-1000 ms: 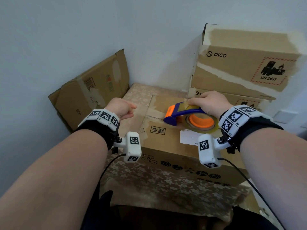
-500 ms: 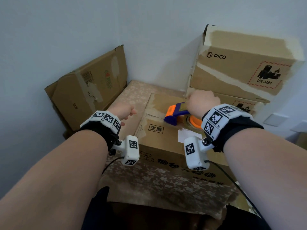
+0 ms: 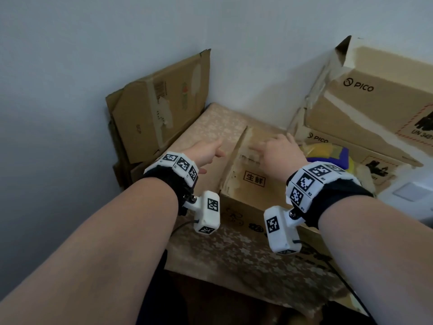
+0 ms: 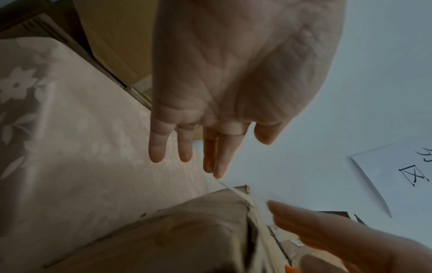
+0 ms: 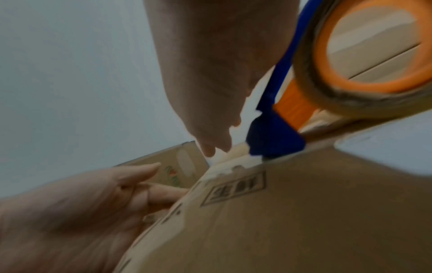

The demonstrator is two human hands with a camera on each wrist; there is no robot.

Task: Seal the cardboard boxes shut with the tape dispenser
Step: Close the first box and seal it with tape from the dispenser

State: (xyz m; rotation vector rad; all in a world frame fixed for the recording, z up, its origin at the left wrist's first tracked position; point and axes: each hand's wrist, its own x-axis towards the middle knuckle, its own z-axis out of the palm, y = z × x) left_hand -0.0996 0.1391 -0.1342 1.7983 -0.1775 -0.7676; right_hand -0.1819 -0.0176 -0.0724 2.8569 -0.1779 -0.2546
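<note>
Both hands hover with fingers spread, holding nothing: left hand [image 3: 206,152] beside the box [image 3: 253,181] edge, right hand [image 3: 280,152] above its top. The tape dispenser [image 5: 327,88] rests on the box, just right of the right hand.

A home corner used for packing: worn cardboard boxes [image 3: 365,109] stacked against plain walls [image 3: 93,43] around a floral tablecloth [image 3: 234,254].

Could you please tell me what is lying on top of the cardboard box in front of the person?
The tape dispenser rests on the cardboard box, and the right hand hovers open over it. The wrist partly covers the dispenser in the head view.
</note>
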